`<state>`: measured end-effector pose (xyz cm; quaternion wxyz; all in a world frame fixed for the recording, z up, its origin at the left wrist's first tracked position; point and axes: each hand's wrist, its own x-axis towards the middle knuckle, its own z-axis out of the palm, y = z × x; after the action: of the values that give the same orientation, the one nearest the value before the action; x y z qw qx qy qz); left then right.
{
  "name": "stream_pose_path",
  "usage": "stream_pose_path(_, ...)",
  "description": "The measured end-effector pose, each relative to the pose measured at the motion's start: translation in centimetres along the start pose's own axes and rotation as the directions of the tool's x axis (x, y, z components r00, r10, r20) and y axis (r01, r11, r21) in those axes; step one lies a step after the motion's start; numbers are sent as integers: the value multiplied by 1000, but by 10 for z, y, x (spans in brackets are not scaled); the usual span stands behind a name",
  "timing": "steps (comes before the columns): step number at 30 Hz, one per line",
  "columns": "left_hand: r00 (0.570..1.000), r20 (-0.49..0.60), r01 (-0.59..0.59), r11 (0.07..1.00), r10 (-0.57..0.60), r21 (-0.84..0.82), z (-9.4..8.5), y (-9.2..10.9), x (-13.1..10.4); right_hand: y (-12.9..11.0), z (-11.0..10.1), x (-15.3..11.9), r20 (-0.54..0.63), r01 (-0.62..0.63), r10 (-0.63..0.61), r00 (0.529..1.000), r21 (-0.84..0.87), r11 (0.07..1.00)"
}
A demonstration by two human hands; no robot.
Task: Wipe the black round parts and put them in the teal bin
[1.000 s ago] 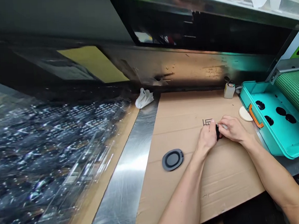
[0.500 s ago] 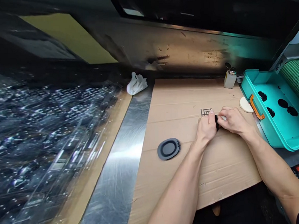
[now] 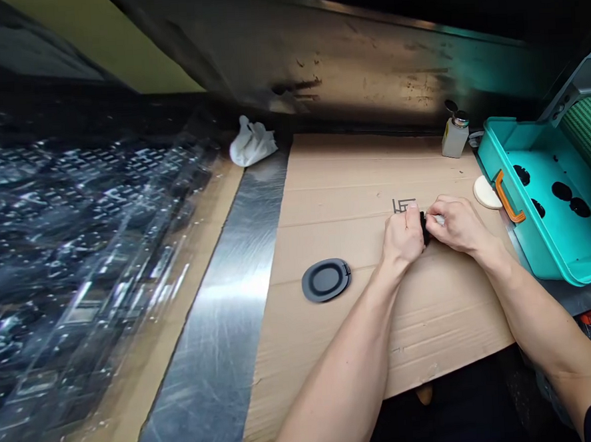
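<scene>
My left hand (image 3: 404, 233) is closed around a small black part (image 3: 425, 228), most of which the fingers hide. Right beside it, my right hand (image 3: 453, 223) pinches at the part's edge. A small white piece (image 3: 439, 219) shows between the right fingers; its kind I cannot make out. Both hands are over a cardboard sheet (image 3: 334, 198). To their left lies a flat grey oval lid-like part (image 3: 326, 280) with a darker ring and a small hinge-like tab.
A teal bin (image 3: 545, 252) with an orange handle (image 3: 509, 198) holds several black discs at the right. Near it are a round cream pad (image 3: 487, 192) and a pump bottle (image 3: 455, 134). Crumpled white tissue (image 3: 252, 141) lies far left, beside clear plastic trays (image 3: 101, 246).
The view has tilted down slightly, so the scene sits higher in the frame. Both hands stay together at the black part, with only slight finger movement.
</scene>
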<state>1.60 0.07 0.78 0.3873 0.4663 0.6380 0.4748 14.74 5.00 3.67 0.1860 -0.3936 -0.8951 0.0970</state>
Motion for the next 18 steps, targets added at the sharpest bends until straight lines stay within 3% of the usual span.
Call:
stream_pose_path(6, 999, -2, 52, 994, -52, -91, 0, 0, 1, -1, 2, 3, -64, 33, -32, 997, 17, 999)
stream_pose_path(10, 995, -23, 94, 986, -98, -136, 0, -1, 1, -1, 1, 3, -25, 43, -43, 999, 5, 999)
stream_pose_path(15, 997, -11, 80, 987, -82, -138, 2, -2, -1, -1, 4, 3, -86, 40, -39, 996, 14, 999)
stream_pose_path(18, 990, -40, 122, 961, -137, -250, 4, -2, 1, 1, 4, 2, -37, 23, -23, 999, 16, 1000)
